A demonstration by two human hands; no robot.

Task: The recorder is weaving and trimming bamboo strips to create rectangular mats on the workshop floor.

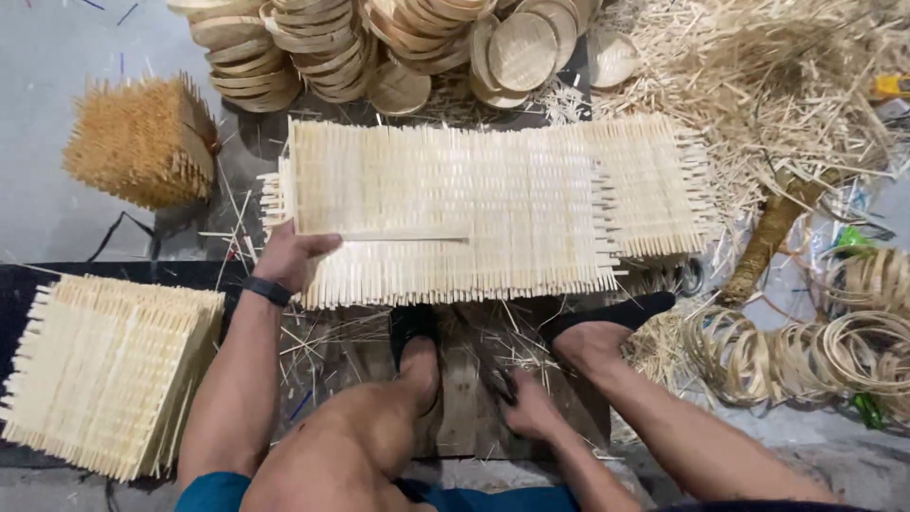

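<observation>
Looking down from your head camera, your right hand [531, 408] sits low between your feet among loose slivers — whether it grips anything is hard to tell. Your left hand [289, 256], black band at the wrist, clasps the near left corner of the top woven bamboo mat [455, 190]. Pale, square-woven, fringed at every edge, it lies on a long overlapping mat row [645, 190] straight ahead. Stacked mats [104, 370] sit cut off at left.
</observation>
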